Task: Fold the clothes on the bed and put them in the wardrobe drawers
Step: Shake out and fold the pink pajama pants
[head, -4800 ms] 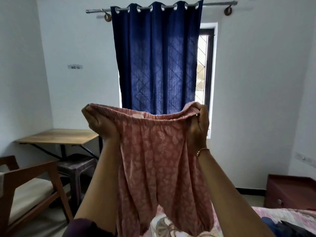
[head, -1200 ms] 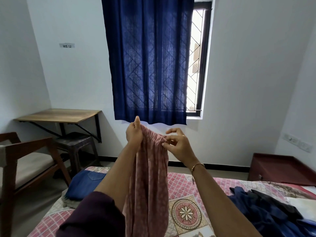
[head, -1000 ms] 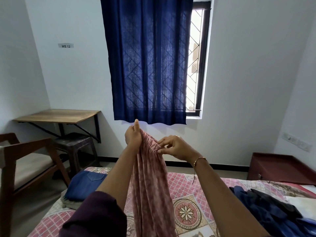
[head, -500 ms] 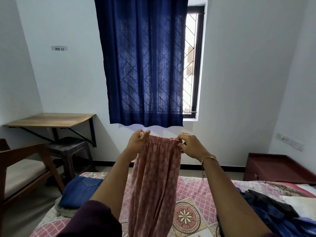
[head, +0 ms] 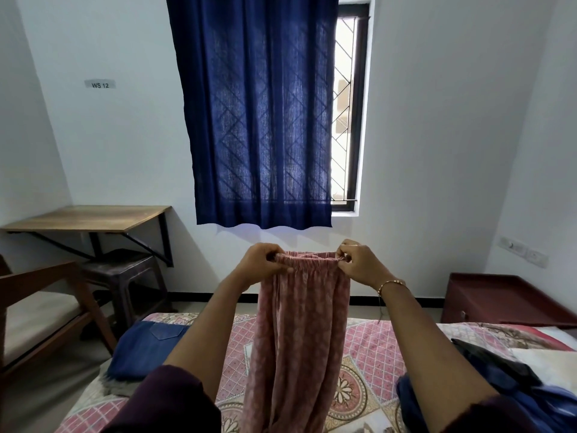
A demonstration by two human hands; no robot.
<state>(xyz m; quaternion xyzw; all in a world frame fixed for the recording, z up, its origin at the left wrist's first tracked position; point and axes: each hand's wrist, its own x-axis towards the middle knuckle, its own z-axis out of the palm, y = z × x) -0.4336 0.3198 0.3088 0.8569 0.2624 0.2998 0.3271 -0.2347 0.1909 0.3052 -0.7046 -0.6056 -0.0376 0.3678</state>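
Two forearms rise from the bottom of the frame toward the centre, and between them hangs the pink printed trousers (head: pixel 299 332), doubled lengthwise and falling below the lower edge of the picture. The left hand (head: pixel 260 262) pinches one end of the gathered elastic waistband, the right hand (head: pixel 359 264) pinches the other — both clenched on the cloth, the band drawn fairly flat between them. The fabric looks thin, light and limp: it drapes in soft vertical folds, so it should crease easily and slip out of line unless held by the firmer waistband, which seems the sensible place to keep hold. Below and behind the garment lies the bed (head: pixel 368 348) with its patterned cover. On it, at lower left, rests a folded blue denim garment (head: pixel 146 348); at lower right a heap of dark clothes (head: pixel 499 379) waits unfolded. Farther back, centre top, hangs the navy curtain (head: pixel 262 114). No wardrobe shows in this view.
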